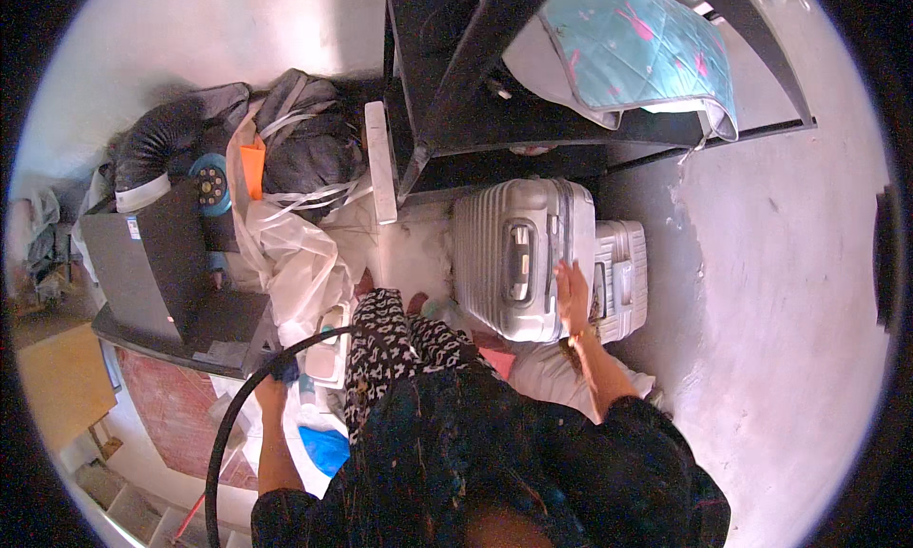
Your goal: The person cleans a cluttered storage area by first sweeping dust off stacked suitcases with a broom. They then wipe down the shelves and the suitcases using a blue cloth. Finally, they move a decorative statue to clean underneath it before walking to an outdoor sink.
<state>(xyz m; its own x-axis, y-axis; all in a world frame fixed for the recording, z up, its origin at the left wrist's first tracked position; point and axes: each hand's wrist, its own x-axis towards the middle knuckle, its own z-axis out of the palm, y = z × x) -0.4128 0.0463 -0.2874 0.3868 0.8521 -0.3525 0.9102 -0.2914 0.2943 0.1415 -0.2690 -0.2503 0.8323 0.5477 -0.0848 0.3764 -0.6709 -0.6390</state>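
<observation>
My right hand (572, 296) is at the side edge of a large silver hard-shell suitcase (485, 255), its fingers extended and with nothing visibly held. Behind that suitcase, toward the wall, stands a smaller silver suitcase (628, 280). My left hand (274, 378) is low on the left, closed around something dark blue, perhaps a cloth, which is mostly hidden by the hand and by a black cable or hose (246, 398) that arches across. Beside the left hand lies a white plastic container (328, 355).
A black metal rack (513, 134) holding a teal quilted cloth (635, 48) stands ahead. Left are a dark box (143, 270), a corrugated black duct (153, 138), crumpled plastic sheeting (307, 252) and dark bags (307, 148). A wall (770, 262) rises at right.
</observation>
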